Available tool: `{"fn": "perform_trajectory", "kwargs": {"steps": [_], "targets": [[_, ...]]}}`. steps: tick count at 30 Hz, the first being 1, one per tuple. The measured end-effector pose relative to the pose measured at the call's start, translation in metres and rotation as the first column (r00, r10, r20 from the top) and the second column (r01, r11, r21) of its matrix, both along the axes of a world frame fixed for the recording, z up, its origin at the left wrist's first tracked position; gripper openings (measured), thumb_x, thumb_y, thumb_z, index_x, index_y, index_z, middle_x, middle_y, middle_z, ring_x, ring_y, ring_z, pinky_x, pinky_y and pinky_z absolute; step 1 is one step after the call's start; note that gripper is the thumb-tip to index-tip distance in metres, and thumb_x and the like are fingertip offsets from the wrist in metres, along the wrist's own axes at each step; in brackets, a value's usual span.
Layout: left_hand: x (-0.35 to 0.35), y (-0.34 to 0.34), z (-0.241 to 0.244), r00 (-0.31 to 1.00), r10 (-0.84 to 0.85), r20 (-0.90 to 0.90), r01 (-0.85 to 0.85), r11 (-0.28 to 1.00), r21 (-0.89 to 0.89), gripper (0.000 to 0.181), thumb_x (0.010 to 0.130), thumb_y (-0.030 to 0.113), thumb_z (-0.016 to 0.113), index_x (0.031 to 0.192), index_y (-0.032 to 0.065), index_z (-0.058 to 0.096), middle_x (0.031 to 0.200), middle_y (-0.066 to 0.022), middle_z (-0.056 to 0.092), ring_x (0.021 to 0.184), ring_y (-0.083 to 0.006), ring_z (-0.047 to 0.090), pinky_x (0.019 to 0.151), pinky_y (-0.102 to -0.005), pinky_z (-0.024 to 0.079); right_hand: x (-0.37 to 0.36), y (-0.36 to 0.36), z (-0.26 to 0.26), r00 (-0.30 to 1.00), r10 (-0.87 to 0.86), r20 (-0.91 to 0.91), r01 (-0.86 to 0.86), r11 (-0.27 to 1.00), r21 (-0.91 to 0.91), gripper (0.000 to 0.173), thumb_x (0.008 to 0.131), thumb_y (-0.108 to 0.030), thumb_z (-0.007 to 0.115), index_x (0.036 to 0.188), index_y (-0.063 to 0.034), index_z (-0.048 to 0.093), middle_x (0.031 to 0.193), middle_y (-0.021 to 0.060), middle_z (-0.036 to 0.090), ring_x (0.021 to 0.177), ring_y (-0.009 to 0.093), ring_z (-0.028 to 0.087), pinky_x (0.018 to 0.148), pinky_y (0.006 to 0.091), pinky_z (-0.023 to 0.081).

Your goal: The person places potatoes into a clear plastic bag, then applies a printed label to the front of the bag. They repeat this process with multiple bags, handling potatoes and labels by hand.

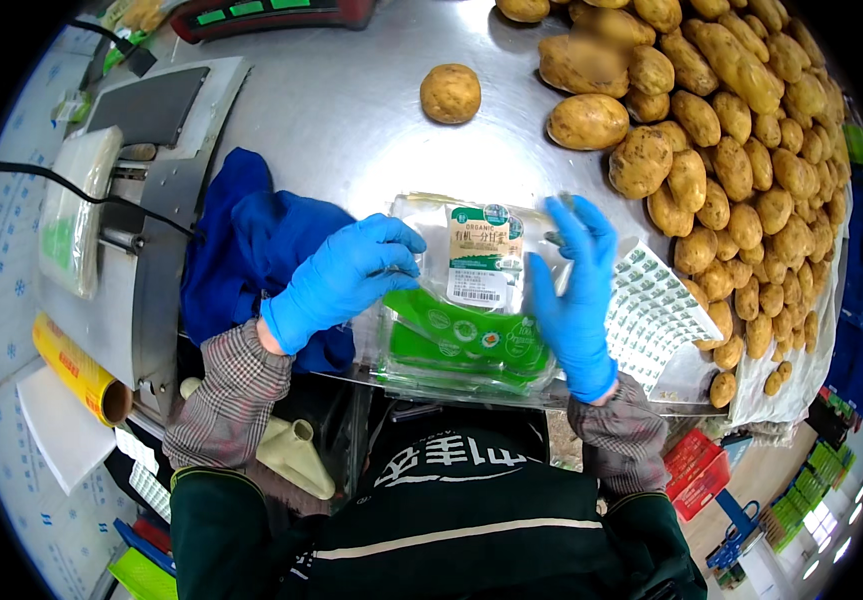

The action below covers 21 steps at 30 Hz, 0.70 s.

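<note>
My left hand (356,274), in a blue glove, is held at the left side of a pile of clear plastic bags (469,352) with green printing, its fingers bent. Also gloved in blue, my right hand (577,300) is over the pile's right side, thumb and fingers apart. Between the hands lies a printed label (485,255) in green and white on the top bag. Whether the left fingertips touch the bag cannot be told. A sheet of small round stickers (653,315) lies right of my right hand.
Many potatoes (731,165) are heaped at the right of the metal table (326,97); one potato (450,93) lies alone. A blue cloth (266,225) lies left, beside a sealing machine (168,277). A scale (274,15) stands at the back.
</note>
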<state>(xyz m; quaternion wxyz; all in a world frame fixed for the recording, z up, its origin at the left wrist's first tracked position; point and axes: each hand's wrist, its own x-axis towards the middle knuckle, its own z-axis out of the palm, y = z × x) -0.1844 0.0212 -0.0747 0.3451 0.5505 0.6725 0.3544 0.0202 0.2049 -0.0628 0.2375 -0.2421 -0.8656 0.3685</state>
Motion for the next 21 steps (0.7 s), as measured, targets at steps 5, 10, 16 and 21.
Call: {"fn": "perform_trajectory", "kwargs": {"steps": [5,10,16,21], "targets": [[-0.017,0.01,0.019,0.748,0.56,0.356,-0.45,0.822,-0.348,0.016,0.094,0.015,0.06,0.095,0.0009,0.066,0.093,-0.0068,0.066,0.08,-0.0155,0.063,0.073,-0.0291,0.051,0.009,-0.001,0.045,0.859,-0.41,-0.308,0.31,0.893,-0.327,0.045,0.081,0.011,0.063,0.123,-0.0016,0.053,0.11,0.0076,0.059,0.083,0.009,0.056,0.078,0.0235,0.049],[-0.001,-0.001,0.029,0.899,0.404,0.166,-0.42,0.905,0.07,0.024,0.087,0.013,0.067,0.109,0.0045,0.064,0.101,-0.0091,0.064,0.097,-0.02,0.061,0.086,-0.0319,0.048,0.004,-0.035,0.001,0.992,-0.116,-0.054,0.089,0.929,-0.359,0.042,0.08,0.013,0.059,0.118,-0.0049,0.056,0.107,0.0074,0.056,0.076,0.011,0.058,0.072,0.0237,0.048],[0.007,0.005,0.0,0.952,-0.069,-0.299,0.087,0.995,0.049,0.02,0.076,0.004,0.073,0.094,0.0071,0.065,0.099,-0.0087,0.063,0.094,-0.0284,0.059,0.081,-0.0325,0.049,0.01,-0.015,-0.006,0.988,-0.124,0.091,0.124,0.992,0.006,0.043,0.082,0.002,0.065,0.122,-0.0082,0.056,0.11,0.0123,0.053,0.083,0.019,0.057,0.075,0.0309,0.049],[0.003,0.008,0.0,0.919,0.368,0.144,-0.361,0.93,-0.068,0.014,0.08,0.005,0.07,0.093,0.0056,0.065,0.085,-0.006,0.063,0.075,-0.022,0.061,0.07,-0.0299,0.05,0.026,0.0,0.046,0.806,-0.555,-0.207,0.442,0.796,-0.414,0.033,0.078,0.008,0.071,0.107,-0.0025,0.06,0.085,0.0024,0.062,0.077,0.007,0.054,0.074,0.0227,0.046]]}}
